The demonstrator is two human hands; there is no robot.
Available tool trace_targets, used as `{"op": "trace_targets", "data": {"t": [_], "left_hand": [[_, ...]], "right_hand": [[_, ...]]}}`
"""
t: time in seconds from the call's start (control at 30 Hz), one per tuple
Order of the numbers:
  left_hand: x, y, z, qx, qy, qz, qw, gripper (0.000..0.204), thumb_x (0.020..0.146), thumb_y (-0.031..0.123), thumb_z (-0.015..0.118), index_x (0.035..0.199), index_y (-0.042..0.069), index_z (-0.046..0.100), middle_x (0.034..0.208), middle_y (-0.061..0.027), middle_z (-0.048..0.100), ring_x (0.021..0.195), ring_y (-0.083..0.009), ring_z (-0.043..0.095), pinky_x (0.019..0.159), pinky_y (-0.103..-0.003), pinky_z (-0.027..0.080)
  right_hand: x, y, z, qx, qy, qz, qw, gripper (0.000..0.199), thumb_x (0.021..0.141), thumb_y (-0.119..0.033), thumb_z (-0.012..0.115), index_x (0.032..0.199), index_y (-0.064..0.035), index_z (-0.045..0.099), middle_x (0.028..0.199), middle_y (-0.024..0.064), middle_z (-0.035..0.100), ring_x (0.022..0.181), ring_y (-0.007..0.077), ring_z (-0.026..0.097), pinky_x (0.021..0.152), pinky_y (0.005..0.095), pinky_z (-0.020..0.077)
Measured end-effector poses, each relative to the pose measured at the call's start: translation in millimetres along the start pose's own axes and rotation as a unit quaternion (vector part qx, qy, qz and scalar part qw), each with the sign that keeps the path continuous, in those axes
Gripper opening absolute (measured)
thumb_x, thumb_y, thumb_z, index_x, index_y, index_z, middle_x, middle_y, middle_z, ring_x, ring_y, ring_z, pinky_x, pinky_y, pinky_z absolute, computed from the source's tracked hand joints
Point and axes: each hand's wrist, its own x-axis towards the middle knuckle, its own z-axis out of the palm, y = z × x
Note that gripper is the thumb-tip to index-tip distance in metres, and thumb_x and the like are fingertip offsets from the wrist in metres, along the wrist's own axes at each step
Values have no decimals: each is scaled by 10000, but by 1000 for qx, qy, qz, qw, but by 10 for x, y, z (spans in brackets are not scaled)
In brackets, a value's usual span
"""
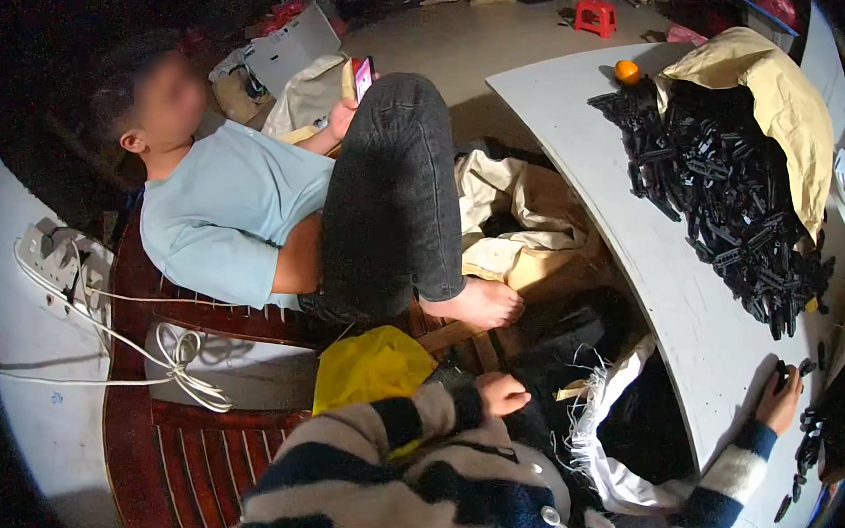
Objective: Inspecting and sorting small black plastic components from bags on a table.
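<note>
One small black part (782, 370) sits pinched in the nearly closed right hand (777, 403) over the worktop (634, 241), apparently during piece-by-piece handling; the next move calls for a light, exact grip. Beyond that hand lie one heap of black parts (718, 188), too tangled to count, and one orange fruit (627, 71). Well to its left, the left hand (503, 393) curls loosely, its contents impossible to tell.

Left arm in fuzzy cream-and-navy striped sleeve (356, 444) bent across front of body, bare left hand (503, 393) loosely curled, pointing right; right arm in matching striped sleeve (731, 477) stretched out to right, bare right hand (780, 401) angled forward, curled in grip
</note>
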Motion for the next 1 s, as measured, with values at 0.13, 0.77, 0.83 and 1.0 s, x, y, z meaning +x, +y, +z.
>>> {"op": "trace_targets", "data": {"t": [0.13,0.77,0.83,1.0], "left_hand": [[190,346,-1212,-244,-314,101,912,327,867,281,508,1095,47,495,811,-63,606,641,-181,595,520,-266,482],[-122,258,45,103,-143,-22,984,1065,722,489,616,1372,129,-147,1364,-358,54,1269,-495,70,1018,-519,152],[-123,299,107,162,-98,-87,978,1092,706,505,621,1368,147,-171,1353,-379,39,1257,-521,68,1017,-525,144],[-33,146,177,169,-121,-102,973,1112,678,520,624,1369,160,-170,1339,-398,32,1243,-544,66,1008,-547,132]], "right_hand": [[7,8,-21,3,4,-1,1000,285,843,-184,511,1086,-38,482,1047,185,510,951,353,506,806,378,422],[-3,126,66,22,18,-12,1000,275,837,-174,512,1076,-40,489,1047,165,519,927,323,538,777,368,442],[-25,102,17,23,10,-8,1000,269,836,-172,514,1068,-38,491,1041,166,520,918,325,537,775,370,441],[21,78,-1,19,2,-3,1000,252,833,-166,519,1045,-31,495,1017,169,521,894,333,531,769,378,435]]}}
